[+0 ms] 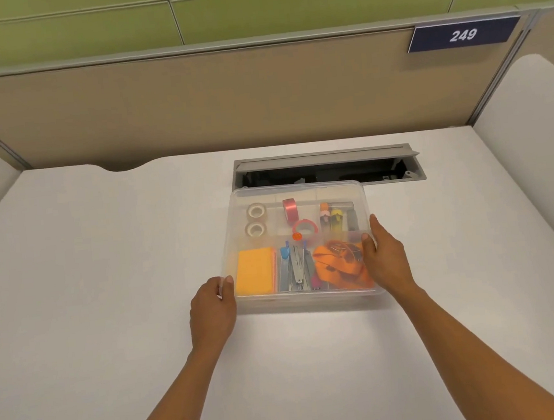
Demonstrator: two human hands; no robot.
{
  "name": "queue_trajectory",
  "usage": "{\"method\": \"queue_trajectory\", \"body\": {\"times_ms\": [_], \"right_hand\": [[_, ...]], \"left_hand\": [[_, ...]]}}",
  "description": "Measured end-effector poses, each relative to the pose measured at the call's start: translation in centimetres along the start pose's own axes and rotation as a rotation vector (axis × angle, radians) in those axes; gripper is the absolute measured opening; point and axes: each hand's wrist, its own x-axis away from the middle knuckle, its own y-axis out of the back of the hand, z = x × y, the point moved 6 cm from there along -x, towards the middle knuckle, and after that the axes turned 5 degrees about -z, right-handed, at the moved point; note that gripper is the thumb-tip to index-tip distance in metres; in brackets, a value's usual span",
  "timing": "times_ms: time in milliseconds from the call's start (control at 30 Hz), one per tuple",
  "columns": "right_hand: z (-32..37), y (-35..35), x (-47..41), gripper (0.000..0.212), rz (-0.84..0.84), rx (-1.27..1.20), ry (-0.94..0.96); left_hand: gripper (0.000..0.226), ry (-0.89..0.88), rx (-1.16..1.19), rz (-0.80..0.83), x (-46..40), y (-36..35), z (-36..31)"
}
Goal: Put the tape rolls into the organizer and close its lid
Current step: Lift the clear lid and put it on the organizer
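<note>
A clear plastic organizer (234, 200) sits on the white desk, its translucent lid (301, 192) lying over it. Through the lid I see two white tape rolls (257, 219) in the back left compartment and two pink tape rolls (298, 219) in the back middle one. My left hand (212, 309) grips the lid's front left corner. My right hand (386, 256) holds the right edge, thumb on top of the lid.
Inside the organizer lie yellow sticky notes (254, 271), a stapler (297, 268), orange clips (340, 264) and small markers (332, 219). An open cable hatch (326, 169) lies in the desk just behind the box. Partition walls (191, 103) enclose the desk (104, 260).
</note>
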Motion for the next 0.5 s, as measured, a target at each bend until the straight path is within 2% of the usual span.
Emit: {"method": "queue_trajectory", "body": {"times_ms": [100, 233, 333, 500], "right_hand": [[-1.0, -0.5, 0.0, 0.048, 0.044, 0.046, -0.061], [-1.0, -0.7, -0.1, 0.051, 0.068, 0.072, -0.079], [-0.9, -0.5, -0.2, 0.053, 0.076, 0.097, -0.054], [-0.2, 0.2, -0.9, 0.071, 0.036, 0.156, -0.017]], "left_hand": [[0.038, -0.022, -0.019, 0.009, 0.2, -0.3, 0.0], [0.036, -0.039, -0.041, 0.052, 0.2, -0.9, -0.1], [0.040, -0.069, 0.000, 0.062, -0.1, -0.9, -0.8], [0.044, -0.158, 0.079, 0.030, -2.0, -0.5, -2.6]]}}
